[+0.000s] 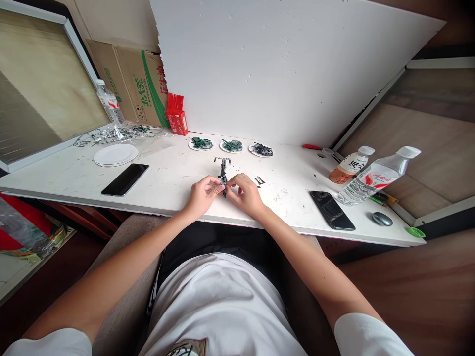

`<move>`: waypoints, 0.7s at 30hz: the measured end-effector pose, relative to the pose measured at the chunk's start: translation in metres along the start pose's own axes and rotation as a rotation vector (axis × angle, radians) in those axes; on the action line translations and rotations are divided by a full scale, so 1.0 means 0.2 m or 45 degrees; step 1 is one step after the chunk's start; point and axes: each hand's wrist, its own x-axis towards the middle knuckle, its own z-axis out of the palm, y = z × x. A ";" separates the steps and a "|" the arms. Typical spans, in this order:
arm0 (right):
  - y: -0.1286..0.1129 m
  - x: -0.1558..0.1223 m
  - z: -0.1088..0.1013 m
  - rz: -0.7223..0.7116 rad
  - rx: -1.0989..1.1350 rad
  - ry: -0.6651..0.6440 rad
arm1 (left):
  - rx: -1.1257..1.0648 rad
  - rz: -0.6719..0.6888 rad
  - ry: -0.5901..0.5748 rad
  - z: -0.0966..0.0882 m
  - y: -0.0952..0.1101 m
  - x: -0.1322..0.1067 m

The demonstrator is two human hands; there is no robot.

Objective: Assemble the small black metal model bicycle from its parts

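Observation:
A small grey and black model (222,170), shaped like a miniature motorbike frame, stands on the white table (166,183) in front of me. My left hand (202,195) pinches its near end with curled fingers. My right hand (245,194) is closed too, its fingertips pressed against the same near end from the right. A few tiny dark loose parts (259,181) lie just right of my right hand. Three small white dishes hold parts: green ones (201,143), green ones (231,145), and black ones (261,149).
A black phone (125,179) and stacked white plates (115,155) lie left. Another phone (332,210), two bottles (374,176) (350,165), a grey mouse (382,218) sit right. Empty part sprues (111,133), a water bottle (109,103), a cardboard box (135,86), a red carton (176,116), a white foam board (278,69) stand behind.

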 end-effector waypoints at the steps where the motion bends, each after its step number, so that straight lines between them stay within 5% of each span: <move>1: 0.00 0.00 0.00 -0.001 0.003 0.000 | 0.000 -0.006 0.001 0.00 0.00 0.00; 21: -0.04 0.00 -0.02 0.089 0.034 0.023 | 0.005 0.016 -0.004 0.00 0.00 0.00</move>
